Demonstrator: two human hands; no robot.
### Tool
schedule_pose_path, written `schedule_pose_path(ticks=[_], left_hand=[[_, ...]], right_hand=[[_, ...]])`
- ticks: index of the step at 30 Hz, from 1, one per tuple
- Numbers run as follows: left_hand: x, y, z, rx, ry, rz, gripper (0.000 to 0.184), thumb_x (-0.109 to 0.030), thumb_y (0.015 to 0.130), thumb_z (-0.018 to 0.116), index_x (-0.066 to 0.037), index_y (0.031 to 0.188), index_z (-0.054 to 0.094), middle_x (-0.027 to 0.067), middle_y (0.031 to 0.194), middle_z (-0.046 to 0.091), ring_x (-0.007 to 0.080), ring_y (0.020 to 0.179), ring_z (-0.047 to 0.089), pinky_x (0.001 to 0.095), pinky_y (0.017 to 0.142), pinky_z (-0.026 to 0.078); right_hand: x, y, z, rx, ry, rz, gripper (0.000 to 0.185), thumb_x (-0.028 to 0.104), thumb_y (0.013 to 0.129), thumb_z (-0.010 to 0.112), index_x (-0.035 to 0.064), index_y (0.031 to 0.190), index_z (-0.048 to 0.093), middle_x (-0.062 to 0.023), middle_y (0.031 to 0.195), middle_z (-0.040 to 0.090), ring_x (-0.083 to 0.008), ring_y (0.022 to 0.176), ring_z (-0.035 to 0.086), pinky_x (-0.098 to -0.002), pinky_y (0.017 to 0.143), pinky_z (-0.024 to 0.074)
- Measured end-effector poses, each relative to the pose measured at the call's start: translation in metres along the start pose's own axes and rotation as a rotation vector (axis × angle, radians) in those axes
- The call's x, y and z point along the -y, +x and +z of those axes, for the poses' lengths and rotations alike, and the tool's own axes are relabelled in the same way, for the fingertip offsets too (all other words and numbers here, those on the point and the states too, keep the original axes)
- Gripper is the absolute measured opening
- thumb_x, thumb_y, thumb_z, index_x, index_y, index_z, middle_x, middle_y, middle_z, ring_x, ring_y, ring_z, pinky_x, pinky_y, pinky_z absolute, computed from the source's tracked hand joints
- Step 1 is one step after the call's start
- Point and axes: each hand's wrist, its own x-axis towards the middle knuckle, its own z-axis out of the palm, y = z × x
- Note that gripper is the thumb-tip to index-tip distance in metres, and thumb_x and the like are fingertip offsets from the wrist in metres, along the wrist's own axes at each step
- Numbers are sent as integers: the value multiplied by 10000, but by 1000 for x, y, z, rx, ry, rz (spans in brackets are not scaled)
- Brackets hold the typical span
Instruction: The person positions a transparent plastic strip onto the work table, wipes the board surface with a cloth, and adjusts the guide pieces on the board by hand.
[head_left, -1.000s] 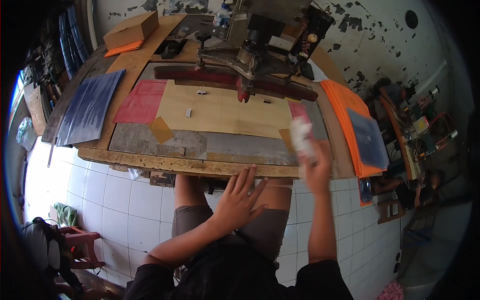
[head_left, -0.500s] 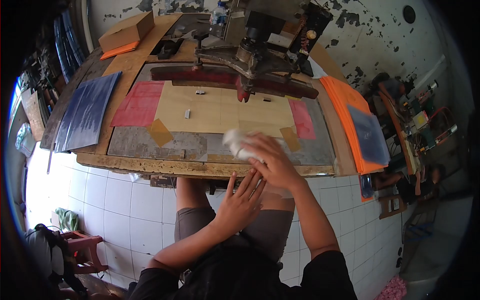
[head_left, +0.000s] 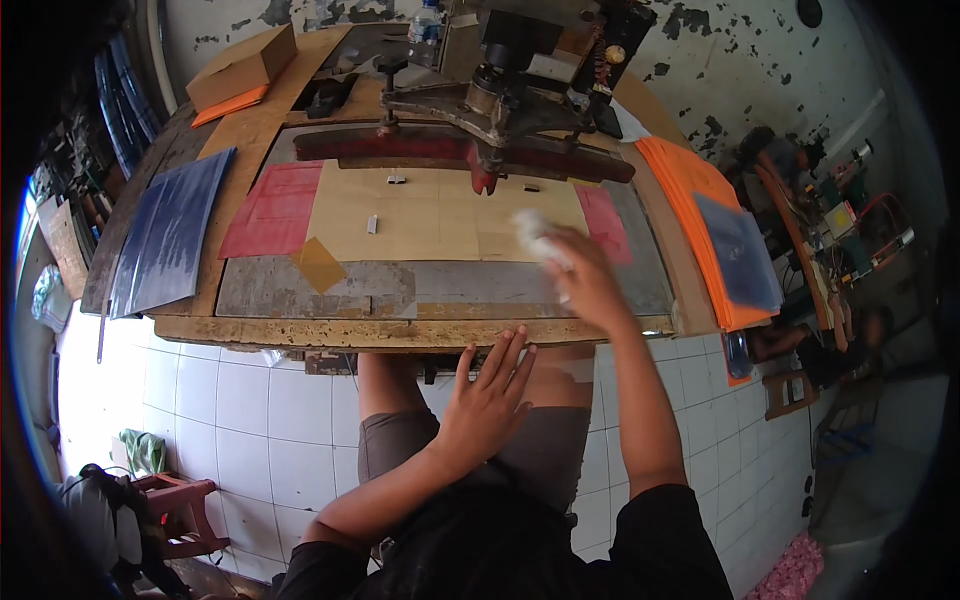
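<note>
My right hand [head_left: 585,278] is closed on a white cloth [head_left: 537,236], both smeared by motion. The cloth is over the right part of the cream sheet [head_left: 420,225] on the grey metal plate [head_left: 230,290]. With fingers stretched out, my left hand [head_left: 490,395] reaches the table's worn front edge [head_left: 300,332] and holds nothing. Pink sheets [head_left: 268,208] flank the cream one, and a brown tape piece [head_left: 318,264] lies at its lower left corner. Small dark-and-light blocks [head_left: 373,224] sit on the cream sheet. Above it hangs the press's red bar [head_left: 390,150].
Clear bluish plastic sheets [head_left: 175,230] lie at the left, and orange sheets [head_left: 690,190] with plastic on top at the right. A cardboard box [head_left: 243,68] and a water bottle [head_left: 425,30] stand at the back. Another person [head_left: 830,350] is at the far right.
My right hand has moved up and to the right with the cloth, away from my left hand, onto the cream sheet. My left hand has stayed nearly still.
</note>
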Motion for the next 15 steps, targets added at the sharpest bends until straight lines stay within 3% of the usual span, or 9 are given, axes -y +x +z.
schedule_pose_path(ticks=[3,6,7,8,9,11,14,15], left_hand=[[1,0,-1,-4,-20,5,752,-425,979,695,-74,1615,501,149,1777,338,276,1635,335,605,1254,279],[-2,1,-1,-12,-24,-1,831,-429,930,767,-47,1613,487,157,1776,333,274,1640,318,580,1271,290],[-2,2,0,-11,-30,2,826,-428,934,763,-48,1613,487,157,1775,335,274,1639,319,581,1271,288],[-1,2,1,-11,-35,3,821,-428,939,759,-50,1614,487,157,1773,338,275,1637,321,583,1271,287],[-1,3,2,-7,-41,2,815,-427,943,755,-51,1615,487,156,1772,341,276,1636,323,584,1270,286],[0,3,1,-1,-65,-3,797,-422,955,745,-52,1613,489,158,1769,343,280,1632,328,586,1268,286],[3,3,-6,3,-74,11,771,-410,968,733,-55,1610,494,162,1765,345,287,1626,334,588,1264,288],[4,3,-8,2,-74,19,763,-405,972,729,-57,1609,496,163,1764,346,289,1625,336,588,1263,288]], right_hand=[[-82,-31,-33,-159,-165,261,366,182,1054,661,86,1407,667,-181,1442,648,-381,1366,577,-516,1144,454],[-83,-51,-42,-167,-390,440,405,153,1066,622,77,1464,616,-197,1438,625,-389,1327,587,-523,1118,451],[-68,-54,-33,-115,-398,422,457,124,1058,619,81,1511,570,-195,1426,613,-400,1296,591,-542,1098,445],[-27,-51,-28,-59,-252,388,485,118,1035,659,96,1513,577,-184,1476,604,-417,1362,564,-546,1145,426],[-4,-62,-7,-132,-265,147,492,117,1013,698,108,1495,598,-171,1541,576,-416,1429,529,-536,1197,402],[66,-63,-10,13,-99,-102,478,129,1006,717,111,1473,618,-152,1558,579,-393,1470,506,-528,1231,383],[60,-64,-25,33,14,-92,465,137,1004,726,120,1459,630,-139,1508,618,-387,1448,520,-546,1218,392],[26,-73,-20,-60,40,45,435,166,1022,704,119,1449,640,-143,1469,644,-399,1439,520,-552,1217,386]])
